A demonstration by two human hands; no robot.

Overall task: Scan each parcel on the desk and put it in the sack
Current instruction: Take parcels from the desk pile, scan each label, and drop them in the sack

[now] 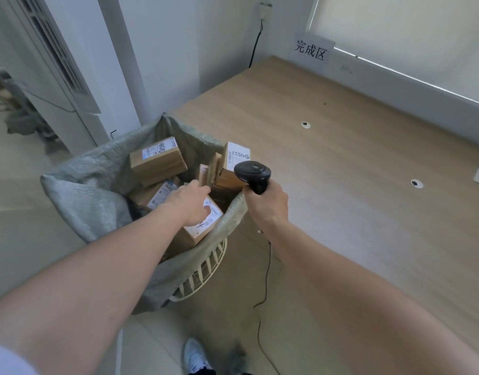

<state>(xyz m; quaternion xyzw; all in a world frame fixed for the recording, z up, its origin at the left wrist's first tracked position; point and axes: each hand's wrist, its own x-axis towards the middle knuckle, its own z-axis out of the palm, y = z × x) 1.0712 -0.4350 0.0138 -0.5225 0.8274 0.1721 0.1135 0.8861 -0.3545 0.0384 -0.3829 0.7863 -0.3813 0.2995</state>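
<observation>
Head camera looks down on my left hand (191,203) reaching into the sack (97,190), palm flat on a labelled parcel (203,226) against the sack's near rim, fingers loosely spread over it rather than closed round it. My right hand (268,205) is wrapped tight on the black scanner (253,174) just past the desk's (354,163) near-left corner. More boxes (157,158) fill the sack.
</observation>
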